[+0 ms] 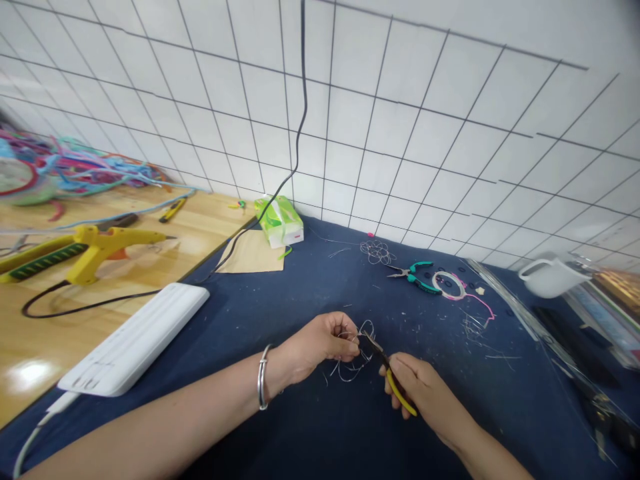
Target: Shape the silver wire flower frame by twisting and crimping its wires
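My left hand (pixel 327 347) pinches a piece of thin silvery wire bent into several loops (pixel 350 373), held over the dark blue cloth (pixel 270 427). My right hand (pixel 425 390) is closed round the yellow handles of a pair of pliers (pixel 397 387). The jaws of these pliers meet the wire just right of my left fingertips; whether they are clamped on it is too small to tell. Farther back lie another looped wire shape (pixel 377 252) and a pair of teal-handled pliers (pixel 417 275).
A white power strip (pixel 135 340) lies at left, near a yellow glue gun (pixel 103 250) on the wooden table. A black cord (pixel 299 133) hangs past a green tissue pack (pixel 280 220). At right are a pink-and-white ring (pixel 449 285), long wires (pixel 503 297) and a white mug (pixel 553 277).
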A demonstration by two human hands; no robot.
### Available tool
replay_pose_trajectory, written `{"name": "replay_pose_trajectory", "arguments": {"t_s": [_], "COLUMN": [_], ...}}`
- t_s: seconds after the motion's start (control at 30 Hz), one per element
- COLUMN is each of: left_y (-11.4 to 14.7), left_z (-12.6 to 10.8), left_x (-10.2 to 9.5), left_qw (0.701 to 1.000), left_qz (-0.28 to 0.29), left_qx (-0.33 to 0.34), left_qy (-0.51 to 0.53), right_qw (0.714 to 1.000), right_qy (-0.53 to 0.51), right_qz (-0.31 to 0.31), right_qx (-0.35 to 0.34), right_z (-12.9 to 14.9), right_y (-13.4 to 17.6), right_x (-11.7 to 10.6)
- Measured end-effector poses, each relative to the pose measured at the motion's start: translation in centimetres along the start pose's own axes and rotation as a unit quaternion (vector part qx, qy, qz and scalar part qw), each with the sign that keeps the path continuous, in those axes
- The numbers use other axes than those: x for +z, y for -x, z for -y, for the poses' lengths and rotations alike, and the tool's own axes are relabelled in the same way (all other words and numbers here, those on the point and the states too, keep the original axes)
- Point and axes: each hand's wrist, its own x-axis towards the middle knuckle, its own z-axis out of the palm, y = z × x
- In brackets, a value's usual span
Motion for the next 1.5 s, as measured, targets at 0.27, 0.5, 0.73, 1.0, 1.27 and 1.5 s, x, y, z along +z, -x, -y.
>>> {"name": "replay_pose_trajectory", "arguments": {"t_s": [0.27, 0.5, 0.73, 1.0, 1.27, 1.5], "left_y": [-0.1, -0.3, -0.1, -0.3, -0.2, -0.3], "left_z": [0.3, 0.5, 0.3, 0.1, -0.1, 0.3], "left_x": [0.0, 0.0, 0.4, 0.5, 0.8, 0.5], "left_qw": [0.999, 0.999, 0.998, 0.996, 0.993, 0.987], "left_qz": [-0.014, -0.028, -0.041, -0.067, -0.083, -0.093], "left_qx": [0.030, 0.037, 0.040, 0.037, 0.037, 0.039], "left_qy": [-0.018, -0.013, -0.035, -0.048, -0.075, -0.128], "right_qw": [1.000, 0.999, 0.998, 0.997, 0.996, 0.993], "right_qy": [0.007, 0.027, 0.044, 0.050, 0.066, 0.096], "right_qz": [0.005, 0.025, 0.051, 0.060, 0.061, 0.061], "right_qx": [-0.005, -0.001, -0.007, -0.008, 0.002, -0.003], "right_z": [-0.1, 0.4, 0.9, 0.9, 0.9, 1.4], "right_y": [0.0, 0.5, 0.6, 0.2, 0.1, -0.5], "right_x": [0.0, -0.2, -0.4, -0.6, -1.1, -0.9]}}
